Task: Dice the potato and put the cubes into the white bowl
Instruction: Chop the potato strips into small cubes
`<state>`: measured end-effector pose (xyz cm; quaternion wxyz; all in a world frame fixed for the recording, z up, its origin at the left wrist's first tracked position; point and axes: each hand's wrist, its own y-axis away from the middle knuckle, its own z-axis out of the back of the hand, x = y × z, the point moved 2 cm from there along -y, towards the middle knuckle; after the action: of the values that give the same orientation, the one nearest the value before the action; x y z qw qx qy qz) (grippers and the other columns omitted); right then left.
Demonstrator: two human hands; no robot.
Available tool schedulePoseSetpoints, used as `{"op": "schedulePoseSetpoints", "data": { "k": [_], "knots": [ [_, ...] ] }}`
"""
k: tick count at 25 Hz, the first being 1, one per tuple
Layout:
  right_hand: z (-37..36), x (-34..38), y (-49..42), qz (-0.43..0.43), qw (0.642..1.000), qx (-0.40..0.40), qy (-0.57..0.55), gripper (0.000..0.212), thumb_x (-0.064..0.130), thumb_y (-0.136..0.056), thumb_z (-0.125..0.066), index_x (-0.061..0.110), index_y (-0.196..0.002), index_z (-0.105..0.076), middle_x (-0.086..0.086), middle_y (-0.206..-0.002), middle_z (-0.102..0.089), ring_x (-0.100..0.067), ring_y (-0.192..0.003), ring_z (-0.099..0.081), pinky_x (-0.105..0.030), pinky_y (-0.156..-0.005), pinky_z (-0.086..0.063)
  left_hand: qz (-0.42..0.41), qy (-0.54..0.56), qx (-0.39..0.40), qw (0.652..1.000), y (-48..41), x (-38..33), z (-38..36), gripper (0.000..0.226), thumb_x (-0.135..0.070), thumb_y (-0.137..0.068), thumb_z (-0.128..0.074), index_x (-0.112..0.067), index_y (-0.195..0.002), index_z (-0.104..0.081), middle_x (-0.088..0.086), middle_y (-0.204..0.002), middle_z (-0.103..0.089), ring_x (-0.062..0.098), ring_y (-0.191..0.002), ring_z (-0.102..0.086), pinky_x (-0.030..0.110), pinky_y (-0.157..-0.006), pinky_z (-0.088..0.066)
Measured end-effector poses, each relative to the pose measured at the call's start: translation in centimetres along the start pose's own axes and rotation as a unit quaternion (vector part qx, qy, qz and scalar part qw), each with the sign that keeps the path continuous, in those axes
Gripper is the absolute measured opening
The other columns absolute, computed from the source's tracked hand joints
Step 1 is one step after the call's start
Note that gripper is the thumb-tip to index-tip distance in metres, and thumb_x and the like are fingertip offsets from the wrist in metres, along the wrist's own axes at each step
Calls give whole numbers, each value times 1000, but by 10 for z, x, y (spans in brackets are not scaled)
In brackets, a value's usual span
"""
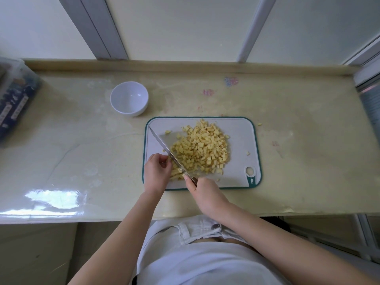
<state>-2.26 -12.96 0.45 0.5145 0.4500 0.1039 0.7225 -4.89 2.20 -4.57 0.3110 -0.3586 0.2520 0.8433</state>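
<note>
A heap of small yellow potato cubes [202, 149] lies in the middle of the white cutting board with a green rim [240, 136]. My right hand [205, 192] grips the handle of a long knife [164, 148], whose blade runs diagonally along the heap's left side. My left hand [157, 173] holds a few uncut potato strips [176, 174] against the blade at the board's near left corner, fingers curled. The white bowl [129, 98] stands empty on the counter, beyond the board's far left corner.
A clear plastic box with dark packets [14, 99] sits at the counter's left edge. Loose potato bits [248, 153] lie on the board's right side, and one lies on the counter [259, 124] past the board's far right corner. Window frames rise behind the counter.
</note>
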Motion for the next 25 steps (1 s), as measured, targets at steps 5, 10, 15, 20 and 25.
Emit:
{"op": "schedulePoseSetpoints", "data": {
  "k": [5, 10, 15, 20, 25],
  "knots": [
    [-3, -4, -4, -13, 1000, -4, 5, 56, 50, -100, -31, 13, -59, -39, -3, -57, -43, -19, -48, -40, -28, -45, -30, -9, -2, -2, 1000, 0, 2, -1, 6, -7, -83, -62, -11, -79, -62, 4, -79, -59, 16, -67, -55, 18, -62, -40],
    [-5, 2, -16, -12, 1000, -12, 12, 57, 48, -100, -33, 12, -57, -38, -3, -54, -41, -19, -47, -39, -28, -43, -27, -4, 5, -5, 1000, 1, 2, -1, 5, -9, -84, -63, -10, -79, -62, 4, -80, -59, 18, -69, -56, 24, -64, -44],
    [-11, 0, -24, -4, 1000, -20, 4, 57, 46, -100, -36, 12, -54, -37, -2, -52, -40, -19, -44, -38, -27, -42, -26, -11, -1, -6, 1000, 2, 3, -1, 6, -10, -85, -63, -8, -80, -62, 4, -81, -59, 18, -69, -57, 20, -61, -42],
    [6, -6, -29, -8, 998, 13, -56, 56, 44, -101, -33, 11, -56, -39, -1, -49, -37, -18, -43, -34, -28, -48, -28, -10, -17, -4, 1000, 6, 3, -2, 6, -14, -89, -59, -7, -89, -60, 3, -88, -58, 16, -74, -55, 22, -65, -39],
    [9, -10, -28, 0, 997, 17, -71, 57, 44, -101, -34, 13, -53, -36, 0, -47, -36, -18, -41, -33, -30, -53, -30, -20, -6, 90, 996, 11, 5, -4, 31, -28, -92, -57, -10, -116, -51, 0, -109, -45, 17, -98, -52, 23, -83, -40]
  ]
}}
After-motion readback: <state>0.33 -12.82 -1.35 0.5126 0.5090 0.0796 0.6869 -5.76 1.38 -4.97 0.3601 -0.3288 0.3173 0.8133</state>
